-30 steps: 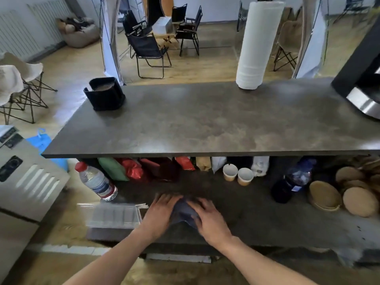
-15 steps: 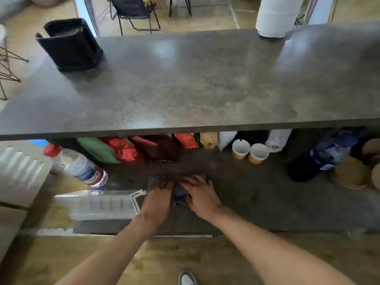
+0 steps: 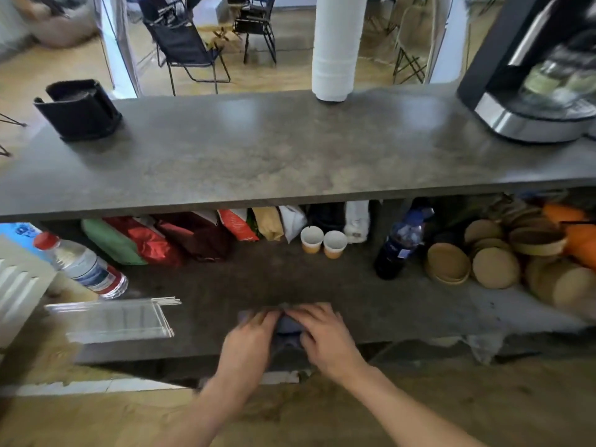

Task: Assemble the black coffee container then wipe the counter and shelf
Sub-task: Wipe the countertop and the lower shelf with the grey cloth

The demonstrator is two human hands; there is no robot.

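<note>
Both my hands press a dark grey-blue cloth (image 3: 288,327) flat on the lower shelf (image 3: 371,304), near its front edge. My left hand (image 3: 250,341) covers the cloth's left part and my right hand (image 3: 325,333) its right part, fingers spread forward. Only a strip of cloth shows between them. The black coffee container (image 3: 79,109) stands upright at the far left of the grey counter (image 3: 258,156).
A white roll (image 3: 335,46) and a coffee machine (image 3: 535,69) stand on the counter's back and right. On the shelf: a water bottle (image 3: 80,266), a clear tray (image 3: 113,319), coloured bags (image 3: 154,240), two paper cups (image 3: 324,243), a dark bottle (image 3: 400,243), stacked brown lids (image 3: 477,262).
Both hands with the cloth have slid to the right along the shelf and a little towards its front edge. The view has tilted back up, showing the coffee machine.
</note>
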